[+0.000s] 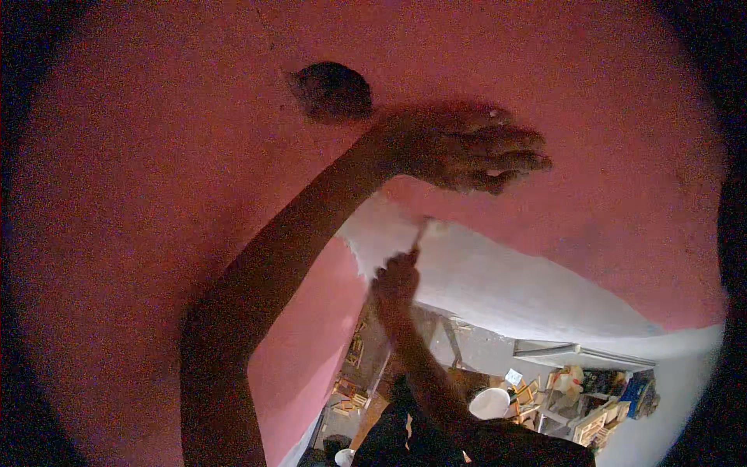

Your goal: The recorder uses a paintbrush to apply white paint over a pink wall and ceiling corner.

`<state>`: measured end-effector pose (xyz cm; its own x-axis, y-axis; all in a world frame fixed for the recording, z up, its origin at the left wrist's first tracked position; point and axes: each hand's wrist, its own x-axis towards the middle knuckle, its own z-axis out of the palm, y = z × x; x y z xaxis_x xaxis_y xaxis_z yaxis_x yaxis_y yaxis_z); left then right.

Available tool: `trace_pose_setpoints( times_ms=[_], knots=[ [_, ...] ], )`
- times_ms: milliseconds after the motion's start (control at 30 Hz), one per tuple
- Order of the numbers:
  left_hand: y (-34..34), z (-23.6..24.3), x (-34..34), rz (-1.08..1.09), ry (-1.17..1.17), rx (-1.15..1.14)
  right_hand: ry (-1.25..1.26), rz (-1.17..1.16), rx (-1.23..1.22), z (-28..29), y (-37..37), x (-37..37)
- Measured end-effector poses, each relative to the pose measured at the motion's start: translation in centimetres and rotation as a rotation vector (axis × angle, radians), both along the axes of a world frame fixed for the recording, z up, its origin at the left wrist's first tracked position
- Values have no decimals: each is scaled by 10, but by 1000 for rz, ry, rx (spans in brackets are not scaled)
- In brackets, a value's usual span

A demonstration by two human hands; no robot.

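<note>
Pink-coated surface fills most of the field and meets a white area along an uneven edge at centre right. 1 dark rounded patch shows in the pink, above the left wrist. Left hand: raised at the pink surface, fingers extended toward the right and slightly bent, grasping nothing visible; whether the palm bears on the surface cannot be determined. Right hand: positioned below the left hand, fingers closed around the handle of a slim hand tool. The tool points upward, with its head near the boundary between pink and white; blur prevents identification of the head as brush or scraper, and contact cannot be confirmed. Both forearms are bare. Lower background, well apart from both hands: 1 white bucket, light wooden chairs at lower left of the bucket, and 1 blue item at far right.
</note>
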<state>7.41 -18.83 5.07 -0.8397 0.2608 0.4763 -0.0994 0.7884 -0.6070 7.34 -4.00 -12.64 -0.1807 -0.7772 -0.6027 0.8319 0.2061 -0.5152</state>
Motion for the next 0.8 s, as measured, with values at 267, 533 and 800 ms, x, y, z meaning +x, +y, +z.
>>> trace_pose_setpoints(
  times_ms=[267, 533, 800],
  knots=[
    [-14, -15, 3, -12, 43, -66, -129, 533, -168, -2, -6, 27],
    [-15, 3, 2, -253, 6, -2, 395, 225, -197, -37, 50, -82],
    [-28, -12, -32, -272, 6, 192, -96, 202, -347, -22, 20, -67]
  ],
)
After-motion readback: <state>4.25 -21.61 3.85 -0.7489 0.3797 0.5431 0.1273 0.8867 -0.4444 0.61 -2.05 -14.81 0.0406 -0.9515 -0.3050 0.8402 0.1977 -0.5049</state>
